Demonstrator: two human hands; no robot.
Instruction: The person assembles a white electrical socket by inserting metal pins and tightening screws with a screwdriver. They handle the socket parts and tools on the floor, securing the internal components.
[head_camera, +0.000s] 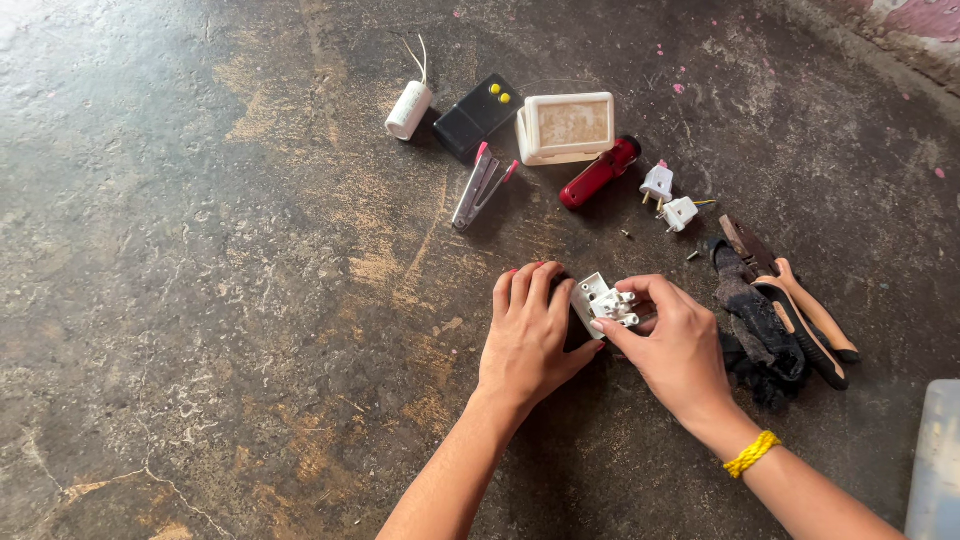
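White moulded-plastic plug piece with short prongs sits low over the stained concrete floor, pinched between both hands. Left hand curls its fingers over the body's left side; right hand grips the pronged end with thumb and fingertips. Looks light, rigid, slick and small, so best held by its flat edges.

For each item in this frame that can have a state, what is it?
White plug part: held by both hands, off the floor.
Left hand: closed on it.
Right hand: pinching it.
Pliers: lying flat, untouched.
Two white plugs: loose on floor.
Wire stripper: lying on floor.
Red torch: on its side.
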